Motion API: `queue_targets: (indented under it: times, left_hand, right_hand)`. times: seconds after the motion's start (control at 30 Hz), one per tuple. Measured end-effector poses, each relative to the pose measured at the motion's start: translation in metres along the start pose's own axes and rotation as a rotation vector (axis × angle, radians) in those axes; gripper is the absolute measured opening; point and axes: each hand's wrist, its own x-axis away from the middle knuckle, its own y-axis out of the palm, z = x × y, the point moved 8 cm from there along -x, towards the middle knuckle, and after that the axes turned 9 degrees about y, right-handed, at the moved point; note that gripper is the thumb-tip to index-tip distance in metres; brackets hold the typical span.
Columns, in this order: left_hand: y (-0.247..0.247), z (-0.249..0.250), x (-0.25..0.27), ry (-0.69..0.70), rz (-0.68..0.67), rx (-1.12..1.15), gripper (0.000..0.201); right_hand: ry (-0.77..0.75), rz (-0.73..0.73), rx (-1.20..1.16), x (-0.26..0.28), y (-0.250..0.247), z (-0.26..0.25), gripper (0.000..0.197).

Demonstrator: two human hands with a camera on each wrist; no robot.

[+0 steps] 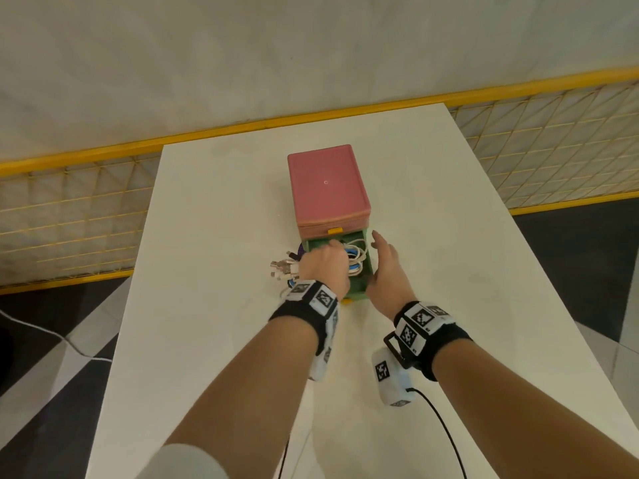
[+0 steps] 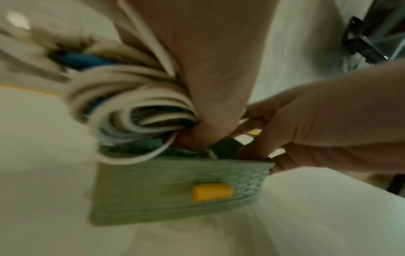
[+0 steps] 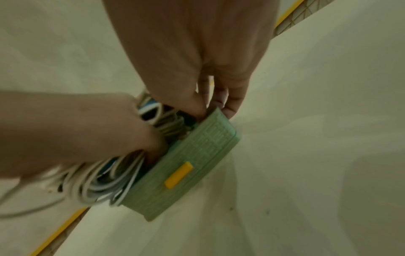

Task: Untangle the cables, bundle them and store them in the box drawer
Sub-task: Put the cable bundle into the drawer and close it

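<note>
A pink box (image 1: 328,188) stands mid-table with its green drawer (image 1: 367,271) pulled out toward me. My left hand (image 1: 328,257) grips a coiled bundle of white and blue cables (image 2: 131,104) and holds it over the drawer's left part; the cable plugs (image 1: 283,269) stick out past the drawer's left wall. More cable loops (image 1: 356,257) lie inside the drawer. My right hand (image 1: 378,257) pinches the drawer's right wall, thumb (image 3: 200,110) inside and fingers outside. The drawer front (image 3: 197,155) carries a yellow handle (image 3: 178,175).
The white table (image 1: 214,236) extends on all sides of the box. A yellow mesh fence (image 1: 69,219) runs behind and beside it. A black lead (image 1: 446,437) trails from my right wrist camera. A white cord (image 1: 34,330) lies on the floor at left.
</note>
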Motion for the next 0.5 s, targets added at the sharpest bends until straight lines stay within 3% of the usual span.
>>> queue_targets:
  times: [0.13,0.27,0.5]
  left_hand:
    - [0.016,-0.010,-0.025,-0.212,-0.008,0.064,0.025]
    - [0.025,-0.006,-0.033,-0.249,-0.051,-0.025,0.028]
    - [0.021,0.003,-0.028,-0.098,-0.179,-0.143,0.034]
  right_hand:
    - [-0.222,-0.049,0.224,0.011,0.010,-0.015,0.092]
    - [-0.201,-0.088,0.424,0.007,0.020,-0.007,0.077]
    - [-0.164,-0.217,0.606,-0.014,0.032,-0.010,0.069]
